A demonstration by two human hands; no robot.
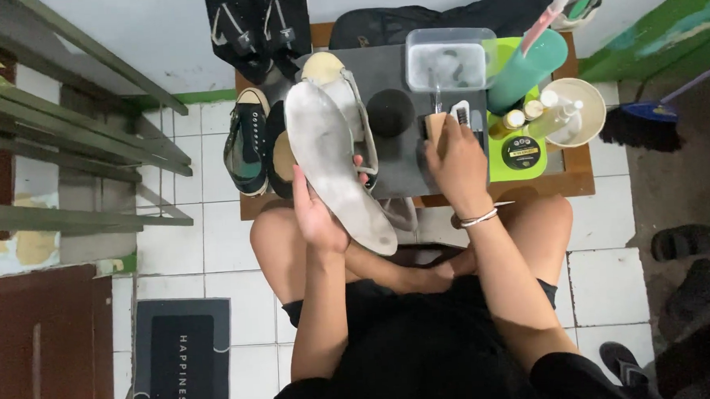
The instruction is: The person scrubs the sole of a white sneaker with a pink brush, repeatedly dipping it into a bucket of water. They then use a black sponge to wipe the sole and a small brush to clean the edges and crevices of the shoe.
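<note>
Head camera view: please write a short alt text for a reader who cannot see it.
A seated person's left hand holds up a worn grey insole while the right hand grips a wooden-handled brush over a dark mat on a low table, beside a sneaker and bottles.

1. I am seeing both forearms bare, with no sleeves reaching them.
2. My right hand (456,165) is wearing a thin silver bangle at the wrist.
3. My left hand (317,217) is wearing nothing.
4. I am wearing black shorts and a black top; knees are showing bare.

home tiled floor (213,237), doormat (181,360), sandals (682,241)
</note>
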